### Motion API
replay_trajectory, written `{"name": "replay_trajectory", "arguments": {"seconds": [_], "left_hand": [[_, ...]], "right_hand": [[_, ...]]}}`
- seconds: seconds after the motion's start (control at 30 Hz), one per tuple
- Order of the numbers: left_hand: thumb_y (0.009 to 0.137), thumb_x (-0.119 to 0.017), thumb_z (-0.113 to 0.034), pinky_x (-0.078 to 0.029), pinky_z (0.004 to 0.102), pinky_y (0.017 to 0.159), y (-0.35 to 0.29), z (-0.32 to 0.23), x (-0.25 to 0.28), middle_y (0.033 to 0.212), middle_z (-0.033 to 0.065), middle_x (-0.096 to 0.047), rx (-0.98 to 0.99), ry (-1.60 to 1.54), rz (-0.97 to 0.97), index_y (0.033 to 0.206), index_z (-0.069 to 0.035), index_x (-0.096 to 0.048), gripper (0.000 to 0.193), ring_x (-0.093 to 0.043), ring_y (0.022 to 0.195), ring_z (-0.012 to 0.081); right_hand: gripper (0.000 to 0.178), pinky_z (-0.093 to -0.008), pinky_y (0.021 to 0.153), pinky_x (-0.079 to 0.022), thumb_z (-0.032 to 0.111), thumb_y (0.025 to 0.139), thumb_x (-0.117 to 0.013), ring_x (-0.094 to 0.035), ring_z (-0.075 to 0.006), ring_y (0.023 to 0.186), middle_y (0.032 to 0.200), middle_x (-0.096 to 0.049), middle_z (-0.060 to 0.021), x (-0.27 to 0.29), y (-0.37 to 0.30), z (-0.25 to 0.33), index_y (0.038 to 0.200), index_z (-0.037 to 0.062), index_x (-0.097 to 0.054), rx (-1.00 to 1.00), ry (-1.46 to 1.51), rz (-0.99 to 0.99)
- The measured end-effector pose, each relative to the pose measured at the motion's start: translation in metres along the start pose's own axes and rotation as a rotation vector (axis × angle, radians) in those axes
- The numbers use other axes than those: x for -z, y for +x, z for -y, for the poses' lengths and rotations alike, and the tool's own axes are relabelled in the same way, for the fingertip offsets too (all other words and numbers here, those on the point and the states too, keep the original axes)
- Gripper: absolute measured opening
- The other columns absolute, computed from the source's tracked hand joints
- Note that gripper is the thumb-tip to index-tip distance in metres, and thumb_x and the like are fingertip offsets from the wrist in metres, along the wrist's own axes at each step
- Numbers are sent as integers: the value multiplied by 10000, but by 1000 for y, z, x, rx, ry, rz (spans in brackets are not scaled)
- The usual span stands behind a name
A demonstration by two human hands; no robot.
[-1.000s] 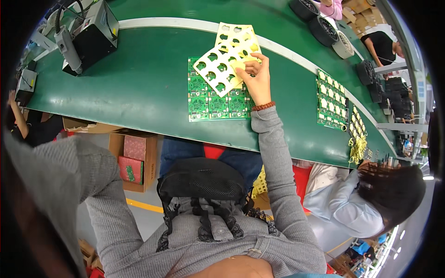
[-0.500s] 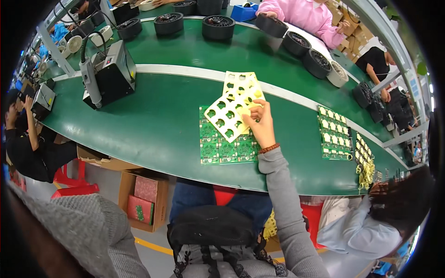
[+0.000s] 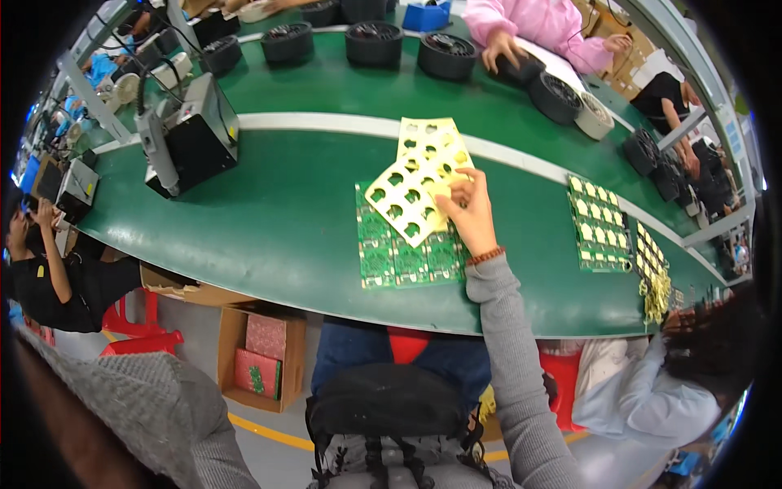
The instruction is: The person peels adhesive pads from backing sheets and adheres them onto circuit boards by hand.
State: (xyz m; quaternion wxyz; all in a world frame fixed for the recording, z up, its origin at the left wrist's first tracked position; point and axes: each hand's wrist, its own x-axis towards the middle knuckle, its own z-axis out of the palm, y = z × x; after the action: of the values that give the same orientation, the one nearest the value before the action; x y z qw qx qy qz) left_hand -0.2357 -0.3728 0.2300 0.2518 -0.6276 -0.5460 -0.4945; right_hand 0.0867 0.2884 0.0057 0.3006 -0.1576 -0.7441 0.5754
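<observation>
My right hand (image 3: 472, 218) reaches out over the green belt table (image 3: 277, 220) and pinches the right edge of a yellow sheet with cut-out holes (image 3: 403, 204). The sheet lies tilted across the top of a green circuit board panel (image 3: 407, 259). More yellow cut-out sheets (image 3: 428, 143) lie just beyond it, near the white stripe. A beaded bracelet (image 3: 485, 256) sits on that wrist, above a grey sleeve. My left hand is out of view; only a grey sleeve (image 3: 155, 416) shows at the lower left.
A black box machine (image 3: 199, 134) stands at the left of the table. Green boards with yellow patches (image 3: 600, 224) lie to the right. Black round parts (image 3: 373, 41) line the far side, where a person in pink (image 3: 538, 20) works. People sit at left (image 3: 49, 277) and right (image 3: 700, 367). A cardboard box (image 3: 261, 359) stands below.
The view has tilted up and to the left, bringing the far side of the table into sight. My right hand stays on the yellow sheet over the green panel.
</observation>
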Motion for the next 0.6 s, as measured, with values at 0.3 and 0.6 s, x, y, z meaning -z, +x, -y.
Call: {"name": "replay_trajectory", "arguments": {"seconds": [0.3,0.6], "left_hand": [[740,-617,-279,-374,352,919,92,-91,-434,1174,179,-466,222,-359,-5,1243,29,-350,648,-454,1108,263],[763,-598,-249,-379,350,917,78,-85,-538,1157,178,-478,569,-535,103,1237,28,-355,601,-458,1102,261]], "right_hand": [[561,-258,666,-486,-33,660,-695,-576,-153,763,828,-555,-72,17,-1,-21,1110,16,-364,-47,315,-87],[553,-251,712,-477,-66,703,-649,-563,-156,840,956,-560,-121,20,7,0,1144,24,-327,-88,369,-79]]}}
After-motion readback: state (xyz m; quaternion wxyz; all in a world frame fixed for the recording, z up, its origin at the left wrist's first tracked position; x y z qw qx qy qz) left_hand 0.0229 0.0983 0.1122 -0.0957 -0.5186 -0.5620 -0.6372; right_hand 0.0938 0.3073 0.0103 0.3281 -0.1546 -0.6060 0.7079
